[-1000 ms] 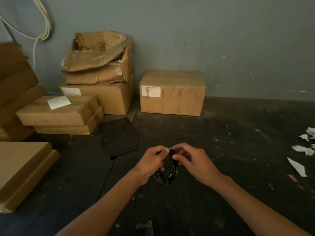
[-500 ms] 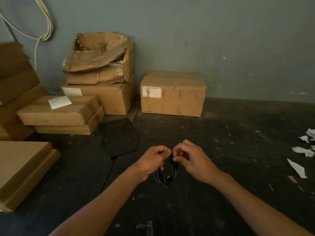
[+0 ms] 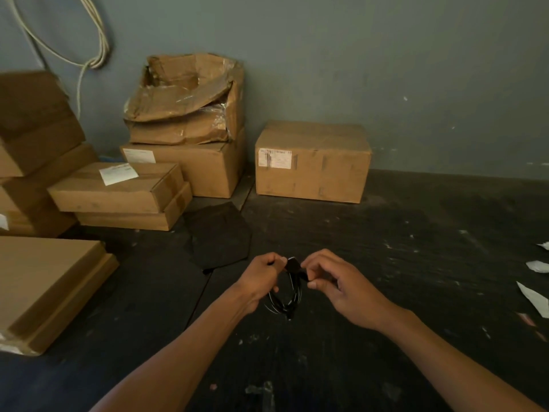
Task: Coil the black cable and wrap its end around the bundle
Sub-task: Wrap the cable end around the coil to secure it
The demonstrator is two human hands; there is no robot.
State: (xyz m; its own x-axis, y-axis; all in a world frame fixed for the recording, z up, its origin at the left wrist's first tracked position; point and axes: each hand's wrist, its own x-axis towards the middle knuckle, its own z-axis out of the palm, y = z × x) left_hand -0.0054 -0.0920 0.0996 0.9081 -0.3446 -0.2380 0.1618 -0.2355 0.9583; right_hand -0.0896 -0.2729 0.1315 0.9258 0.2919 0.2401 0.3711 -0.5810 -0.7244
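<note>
Since the last look the right hand [image 3: 341, 285] has slid a bit off to the right and down, so a small black end piece [image 3: 293, 264] now pokes up in the gap between the two fists; before, the knuckles were nearly touching and hid it.

Left hand [image 3: 263, 278] is clenched around the top of the black cable [image 3: 283, 303], bundle gathered in the fist with the loops dangling below it; right hand is pinching the loose end just beside that end piece, thumb and forefinger closed on it, other fingers curled loosely. Whole thing is held in the air above the dark table [image 3: 416, 263], not resting on it; can't tell how many loops there are, it's dark and small.

Handling-wise I'd guess it's light and floppy, thin cord with a bit of spring, so the loops will want to fan out if the left grip slackens; the jacket looks slightly glossy, so probably slippery under a tight wrap. Best hold seems to be exactly where it is, pinched at the top of the coil, with the right hand staying close to the tip for tension.

Further out: a black cloth [image 3: 218, 236] lies behind the hands, cardboard boxes [image 3: 312, 162] stand along the wall, paper scraps [image 3: 534, 295] at the right edge.
</note>
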